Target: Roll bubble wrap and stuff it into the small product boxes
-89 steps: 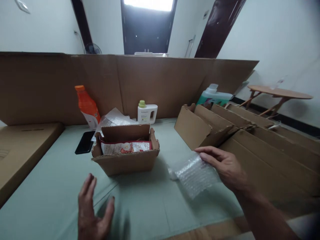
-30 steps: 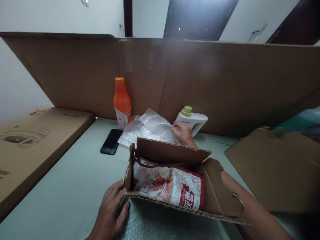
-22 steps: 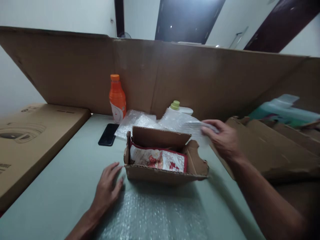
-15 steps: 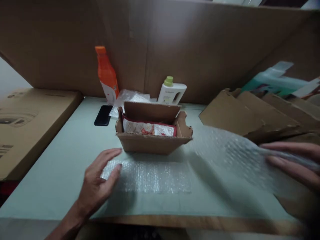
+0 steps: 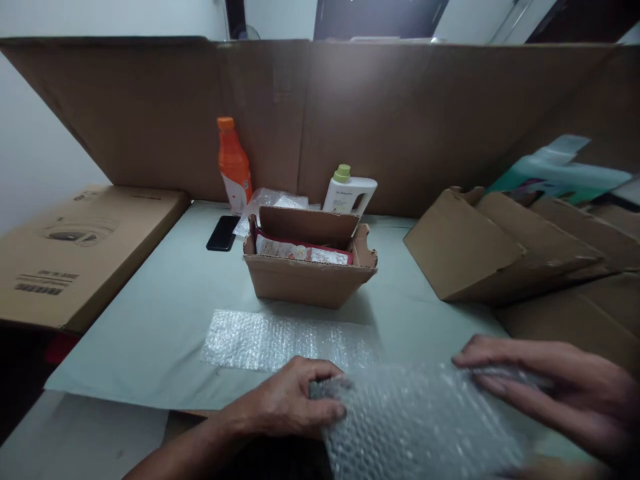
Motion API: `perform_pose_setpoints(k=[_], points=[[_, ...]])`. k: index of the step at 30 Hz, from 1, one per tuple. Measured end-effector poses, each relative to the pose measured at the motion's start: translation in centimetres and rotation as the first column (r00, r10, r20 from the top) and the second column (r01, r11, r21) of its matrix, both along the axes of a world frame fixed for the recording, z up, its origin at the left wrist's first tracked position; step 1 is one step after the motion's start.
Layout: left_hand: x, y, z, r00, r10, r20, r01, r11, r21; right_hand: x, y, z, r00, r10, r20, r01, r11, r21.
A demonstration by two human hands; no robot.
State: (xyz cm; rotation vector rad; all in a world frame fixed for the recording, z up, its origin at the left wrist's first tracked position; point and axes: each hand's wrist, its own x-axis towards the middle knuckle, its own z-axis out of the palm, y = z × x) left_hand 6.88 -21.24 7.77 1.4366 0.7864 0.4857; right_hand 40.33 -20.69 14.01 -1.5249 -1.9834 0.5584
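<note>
A sheet of bubble wrap (image 5: 410,420) is stretched between my two hands at the near edge of the table. My left hand (image 5: 300,397) pinches its left end, thumb below and fingers above. At the right end, my right hand (image 5: 555,387) grips it between thumb and fingers, slightly blurred. Another bubble wrap strip (image 5: 265,337) lies flat on the table just beyond my left hand. Behind that strip stands an open cardboard box (image 5: 305,280) with a red and silver packet (image 5: 300,250) inside; the packet's lower part is hidden.
An orange bottle (image 5: 234,163), a phone (image 5: 223,233), clear plastic wrap (image 5: 275,200) and a white bottle with a green cap (image 5: 345,190) are at the back. Cardboard boxes (image 5: 465,247) and a teal bottle (image 5: 555,170) crowd the right. A flat carton (image 5: 95,253) lies left.
My right hand has brought its bubble wrap down toward the near edge. My left hand has left the flat strip, moved right and closed on the held sheet. The view has shifted.
</note>
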Motion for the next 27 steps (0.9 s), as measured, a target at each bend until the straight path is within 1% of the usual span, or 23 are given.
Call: perform_pose_setpoints(k=[2,3,4,7,10,12,14,15,17,19,21,23,25,27], points=[[-1.3,0.4,-0.1,0.995,0.101,-0.023,-0.102,0.995,-0.016,0.3,2.4,0.6,0.990,0.139,0.004,-0.137,0.981,-0.139],[-2.0,0.6,-0.1,0.988,0.146,-0.041,-0.146,0.989,0.002,0.0,3.2,0.4,0.986,0.167,-0.006,-0.165,0.968,-0.189],[-2.7,0.8,-0.1,0.979,0.190,-0.068,-0.188,0.982,0.028,-0.6,3.8,-0.1,0.987,0.160,-0.024,-0.161,0.962,-0.221],[-4.9,1.1,-0.6,0.933,0.327,-0.150,-0.315,0.944,0.100,-3.4,3.9,-3.0,0.984,0.134,-0.117,-0.165,0.932,-0.323],[-6.4,1.3,-1.7,0.881,0.435,-0.185,-0.405,0.896,0.180,-5.6,3.3,-6.1,0.969,0.046,-0.242,-0.138,0.916,-0.377],[-6.9,1.7,-2.6,0.854,0.463,-0.236,-0.405,0.878,0.257,-6.5,3.3,-7.8,0.957,-0.023,-0.289,-0.088,0.926,-0.367],[-6.9,2.2,-3.5,0.815,0.468,-0.342,-0.354,0.869,0.346,-7.1,3.7,-9.4,0.961,-0.070,-0.267,-0.021,0.946,-0.323],[-6.8,2.5,-4.0,0.784,0.465,-0.412,-0.311,0.868,0.387,-7.3,3.9,-10.2,0.971,-0.085,-0.223,0.016,0.955,-0.296],[-6.4,3.0,-4.9,0.695,0.458,-0.554,-0.215,0.868,0.448,-7.7,4.1,-11.7,0.990,-0.098,-0.099,0.071,0.967,-0.243],[-6.1,3.4,-5.8,0.608,0.454,-0.651,-0.130,0.866,0.482,-7.9,4.1,-12.8,0.996,-0.089,0.016,0.091,0.975,-0.205],[-6.1,3.5,-6.3,0.565,0.447,-0.693,-0.075,0.865,0.496,-7.8,3.8,-13.1,0.994,-0.056,0.097,0.074,0.980,-0.183],[-6.5,3.4,-6.3,0.571,0.458,-0.681,-0.057,0.850,0.524,-7.4,3.6,-12.6,0.986,-0.019,0.164,0.046,0.985,-0.165],[-7.3,3.4,-6.1,0.605,0.515,-0.607,-0.094,0.804,0.587,-6.8,3.7,-11.6,0.980,-0.006,0.200,0.034,0.990,-0.136],[-8.2,3.6,-5.6,0.621,0.612,-0.490,-0.200,0.728,0.656,-6.3,4.2,-10.5,0.984,-0.019,0.175,0.035,0.995,-0.091]])
